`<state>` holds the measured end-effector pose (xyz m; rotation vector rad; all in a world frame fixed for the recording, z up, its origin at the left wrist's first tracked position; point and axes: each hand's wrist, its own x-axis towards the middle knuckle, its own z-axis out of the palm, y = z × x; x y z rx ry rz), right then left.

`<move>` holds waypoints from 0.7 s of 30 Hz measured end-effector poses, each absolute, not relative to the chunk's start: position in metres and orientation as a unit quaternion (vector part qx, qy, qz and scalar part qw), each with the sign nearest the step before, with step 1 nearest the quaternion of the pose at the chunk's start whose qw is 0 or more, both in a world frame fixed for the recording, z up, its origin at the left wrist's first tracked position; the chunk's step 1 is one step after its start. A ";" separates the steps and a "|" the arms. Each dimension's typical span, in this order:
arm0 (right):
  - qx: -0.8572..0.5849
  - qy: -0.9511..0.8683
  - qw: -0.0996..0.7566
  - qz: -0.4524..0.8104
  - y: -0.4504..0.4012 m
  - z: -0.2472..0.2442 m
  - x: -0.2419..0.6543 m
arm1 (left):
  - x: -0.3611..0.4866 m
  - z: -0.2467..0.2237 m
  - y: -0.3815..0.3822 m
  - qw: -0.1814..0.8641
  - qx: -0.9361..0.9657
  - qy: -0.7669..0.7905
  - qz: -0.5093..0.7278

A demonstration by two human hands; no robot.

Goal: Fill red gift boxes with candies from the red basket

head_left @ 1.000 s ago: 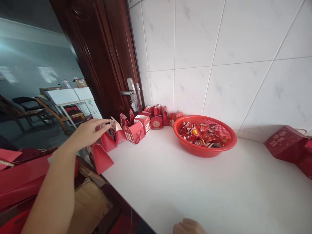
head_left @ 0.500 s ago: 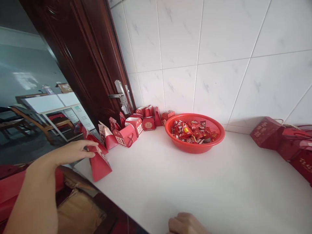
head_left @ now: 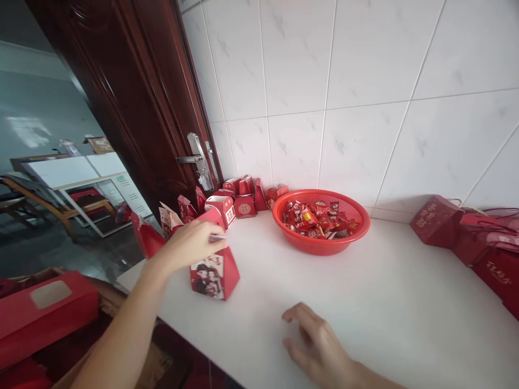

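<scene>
My left hand (head_left: 194, 243) grips the top of a tall red gift box (head_left: 214, 275) with a printed picture of a couple on its front. The box is upright, at the left part of the white table (head_left: 259, 319). To the right of it, my right hand (head_left: 310, 343) hovers over the table, fingers apart and curved, holding nothing. A red plastic basket (head_left: 320, 247) beyond both hands holds many red-wrapped candies (head_left: 314, 219).
Several small red boxes (head_left: 245, 207) stand by the wall and door (head_left: 133, 108). Red bags (head_left: 438, 221) lie at the right edge. Below the table's left edge is a long red box (head_left: 48, 319). A chair and white desk are beyond the doorway.
My left hand has moved right with the tall red box, which has turned so its picture shows. My right hand has come further into view and its fingers have spread.
</scene>
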<state>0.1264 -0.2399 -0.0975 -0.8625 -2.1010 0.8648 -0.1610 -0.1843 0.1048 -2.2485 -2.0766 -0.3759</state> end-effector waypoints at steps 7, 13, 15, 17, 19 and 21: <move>-0.462 -0.714 0.408 0.330 -0.200 -0.088 0.144 | -0.050 0.096 -0.159 0.039 -0.816 -0.552 -0.166; -0.476 -0.698 0.420 0.331 -0.172 -0.085 0.163 | -0.005 0.087 -0.147 -0.008 -0.851 -0.502 -0.155; -0.483 -0.700 0.401 0.340 -0.168 -0.083 0.167 | -0.005 0.088 -0.141 -0.059 -0.863 -0.477 -0.153; -0.485 -0.701 0.390 0.348 -0.166 -0.082 0.169 | -0.012 0.090 -0.133 -0.118 -0.869 -0.450 -0.167; -0.485 -0.699 0.387 0.356 -0.165 -0.081 0.169 | -0.024 0.091 -0.123 -0.160 -0.865 -0.435 -0.189; -0.486 -0.698 0.380 0.364 -0.165 -0.081 0.169 | -0.038 0.091 -0.115 -0.171 -0.856 -0.442 -0.208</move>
